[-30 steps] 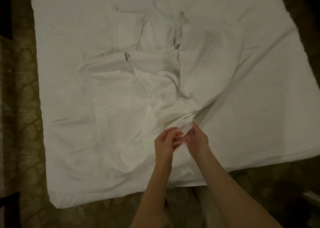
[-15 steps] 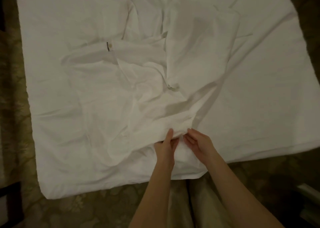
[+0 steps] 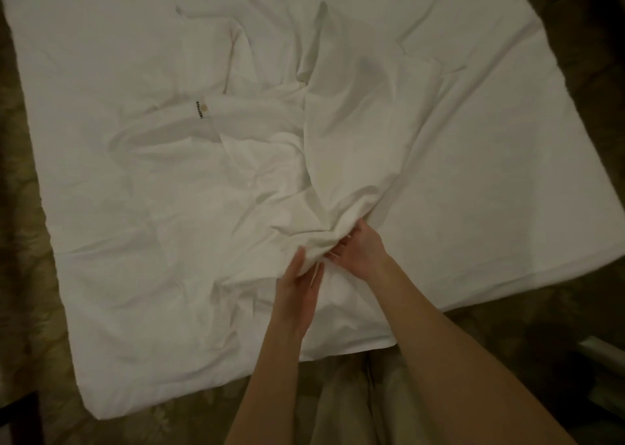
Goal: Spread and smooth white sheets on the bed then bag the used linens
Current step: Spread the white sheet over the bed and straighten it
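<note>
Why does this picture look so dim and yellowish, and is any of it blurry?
Head view: weak, warm light leaves the white sheet greyish-cream and the patterned floor nearly black; soft shadows fill the folds; left hand and right hand look slightly smeared; the wide lens bows the bed edges.

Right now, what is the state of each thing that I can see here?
Loose sheet: crumpled, bunched at the near edge, not spread.
Bed: covered in white, creased.
Label: showing, face up.
Left hand: grips the bunched sheet.
Right hand: grips the same bunch.
</note>
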### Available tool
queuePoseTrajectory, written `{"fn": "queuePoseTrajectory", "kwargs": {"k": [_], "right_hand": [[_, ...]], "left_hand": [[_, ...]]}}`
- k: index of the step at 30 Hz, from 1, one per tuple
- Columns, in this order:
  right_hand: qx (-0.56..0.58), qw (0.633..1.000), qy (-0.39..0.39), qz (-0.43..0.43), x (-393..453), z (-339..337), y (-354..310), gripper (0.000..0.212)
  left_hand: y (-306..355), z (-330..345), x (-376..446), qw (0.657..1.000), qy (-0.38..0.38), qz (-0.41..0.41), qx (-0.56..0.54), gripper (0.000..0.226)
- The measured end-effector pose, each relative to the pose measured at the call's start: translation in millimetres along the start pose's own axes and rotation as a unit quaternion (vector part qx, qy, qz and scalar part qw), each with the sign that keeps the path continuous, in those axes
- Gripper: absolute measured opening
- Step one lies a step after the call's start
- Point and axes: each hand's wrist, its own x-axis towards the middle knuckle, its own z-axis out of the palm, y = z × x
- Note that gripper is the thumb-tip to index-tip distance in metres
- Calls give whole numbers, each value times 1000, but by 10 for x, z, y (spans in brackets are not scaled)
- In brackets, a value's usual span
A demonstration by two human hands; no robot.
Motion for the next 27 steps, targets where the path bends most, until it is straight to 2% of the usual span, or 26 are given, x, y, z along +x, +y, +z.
{"fn": "queuePoseTrajectory", "kwargs": {"k": [2,4,6,9,13,16,20,23,27], "right_hand": [[43,999,-27,1,14,5,59,43],[81,996,-30,-20,-19,-21,17,41],[91,995,-4,-46,-13,-92,-114,33],[166,985,-17,-46,-12,-165,-368,30],[147,986,-47,-55,-44,-41,-627,20],[137,987,-76,-42,-75,127,-596,18],[183,976,-46,-108,-170,-99,-589,25],[132,977,3,-167,-323,-497,-773,21],[-58,967,54,-242,-557,-788,-996,22]], "left_hand": [[-83,202,19,996,-57,30,60,64],[-148,356,23,994,-49,42,94,74],[-169,413,46,995,-52,42,79,62],[-110,377,69,999,-25,29,-4,46],[32,262,-11,998,16,35,-55,30],[98,193,33,988,74,70,-113,21],[5,322,145,967,136,124,-178,18],[-303,727,87,973,139,112,-144,30],[-873,1217,26,977,134,49,-159,50]]}}
